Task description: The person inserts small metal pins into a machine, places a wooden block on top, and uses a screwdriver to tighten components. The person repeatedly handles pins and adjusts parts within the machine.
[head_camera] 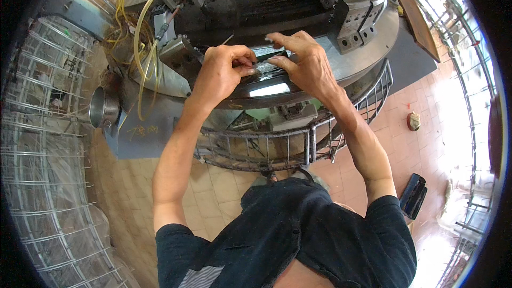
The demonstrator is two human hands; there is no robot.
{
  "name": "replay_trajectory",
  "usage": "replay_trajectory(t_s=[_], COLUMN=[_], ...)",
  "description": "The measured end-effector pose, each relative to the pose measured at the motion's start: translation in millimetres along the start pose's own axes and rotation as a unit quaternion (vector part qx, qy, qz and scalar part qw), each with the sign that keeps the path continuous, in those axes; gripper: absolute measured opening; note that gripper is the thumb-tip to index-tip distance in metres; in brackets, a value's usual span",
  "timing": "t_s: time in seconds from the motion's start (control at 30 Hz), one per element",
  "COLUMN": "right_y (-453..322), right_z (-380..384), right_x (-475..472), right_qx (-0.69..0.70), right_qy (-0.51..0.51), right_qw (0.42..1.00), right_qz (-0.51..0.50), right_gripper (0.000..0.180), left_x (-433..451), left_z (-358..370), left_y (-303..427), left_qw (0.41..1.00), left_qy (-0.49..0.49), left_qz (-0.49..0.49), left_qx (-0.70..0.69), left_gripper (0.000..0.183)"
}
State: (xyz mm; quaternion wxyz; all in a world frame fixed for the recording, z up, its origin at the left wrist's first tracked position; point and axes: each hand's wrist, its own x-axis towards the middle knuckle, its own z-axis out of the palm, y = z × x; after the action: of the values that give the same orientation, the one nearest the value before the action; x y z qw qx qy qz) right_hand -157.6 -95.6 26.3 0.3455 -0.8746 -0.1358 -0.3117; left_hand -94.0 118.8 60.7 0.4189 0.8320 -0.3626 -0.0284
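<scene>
My left hand (pixel 224 68) is over the metal bed of a machine, its thumb and fingertips pinched at one end of a small dark strip (pixel 273 56). The strip reaches across towards my right hand (pixel 306 60). That hand's thumb lies close by the strip's other end, and its index finger is lifted apart; whether the thumb touches is unclear. Below the fingers is a shiny dark metal surface (pixel 270 89) with a bright reflection. A thin light rod (pixel 227 39) sticks up beyond my left hand, its lower end hidden.
Bolted metal blocks flank the bed at left (pixel 180 57) and right (pixel 356 20). Yellowish hoses (pixel 138 56) hang at left above a metal pot (pixel 103 107). A barred metal guard (pixel 256 148) curves before my body. Wire racks (pixel 48 160) line the left; a dark blue case (pixel 413 196) lies at right.
</scene>
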Motion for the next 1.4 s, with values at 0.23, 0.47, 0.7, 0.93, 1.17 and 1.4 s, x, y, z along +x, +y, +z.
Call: replay_trajectory(t_s=[0.23, 0.47, 0.7, 0.93, 1.17, 1.4], right_y=[-0.9, 6.5, 75.3, 80.3, 113.3, 103.8], right_z=[-6.8, -34.6, -73.6, -31.7, 61.8, 21.2], right_x=[0.4, -52.5, -246.2, -445.6, -490.7, -493.7], right_qx=[-0.008, 0.036, -0.003, -0.091, -0.124, 0.341], right_qy=[0.063, 0.18, 0.331, 0.068, -0.027, 0.236], right_qw=[0.998, 0.981, 0.866, 0.79, 0.846, 0.76], right_qz=[0.012, 0.059, 0.375, 0.602, 0.518, 0.502], right_gripper=[0.038, 0.021, 0.024, 0.073, 0.034, 0.025], left_x=[0.6, 2.5, -1.9, -5.8, -101.2, -206.5], left_z=[-3.2, -7.9, -15.2, -32.5, -38.1, 137.4], left_y=[-5.0, -18.7, -24.9, -4.6, 42.6, 64.7], left_qw=[0.997, 0.994, 0.994, 0.979, 0.94, 0.8], left_qy=[0.008, 0.012, 0.046, 0.138, 0.194, 0.207], left_qz=[-0.063, -0.053, -0.004, 0.051, -0.074, -0.287], left_qx=[-0.052, -0.093, -0.103, -0.141, -0.271, -0.484], left_gripper=[0.024, 0.019, 0.026, 0.025, 0.02, 0.032])
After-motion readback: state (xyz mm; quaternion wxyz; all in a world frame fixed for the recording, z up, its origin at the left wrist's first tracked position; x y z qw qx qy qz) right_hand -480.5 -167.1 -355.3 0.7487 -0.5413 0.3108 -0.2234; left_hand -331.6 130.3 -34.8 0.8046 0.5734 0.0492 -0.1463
